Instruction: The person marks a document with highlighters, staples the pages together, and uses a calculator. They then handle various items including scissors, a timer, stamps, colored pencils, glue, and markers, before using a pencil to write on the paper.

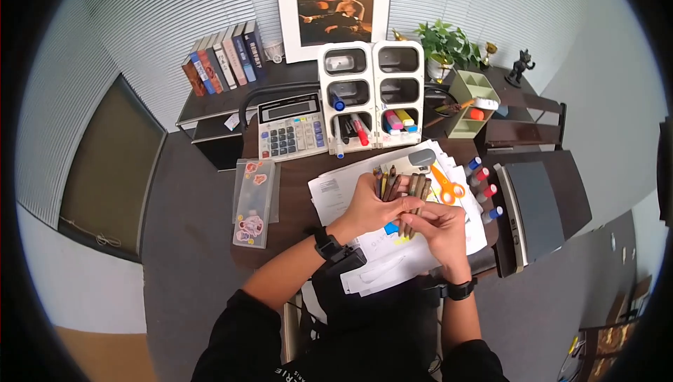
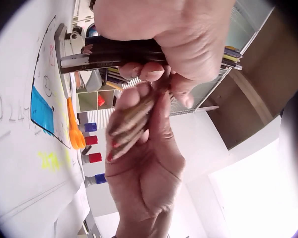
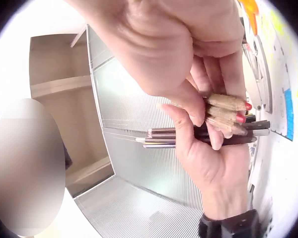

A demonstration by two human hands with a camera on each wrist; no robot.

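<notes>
In the head view my left hand point(image 1: 371, 205) grips a bundle of dark pencils point(image 1: 387, 182), held over the papers. My right hand point(image 1: 442, 233) is right beside it, fingers and thumb pinching several brown pencils point(image 1: 420, 187). The right wrist view shows red ends on these brown pencils point(image 3: 227, 102), which overlap the dark bundle there. Pale and coloured ends of the left bundle point(image 3: 161, 138) stick out past the left thumb. From the left wrist, the dark pencils point(image 2: 121, 52) run across under the left palm, above the right hand point(image 2: 149, 173).
Paper sheets point(image 1: 336, 196) lie beneath, bearing orange scissors point(image 1: 449, 189). Behind stand a calculator point(image 1: 291, 129) and a white organizer point(image 1: 371, 94) with markers. A sticker-covered case point(image 1: 252, 206) lies left; several markers point(image 1: 488, 192) and a dark device point(image 1: 536, 206) are right.
</notes>
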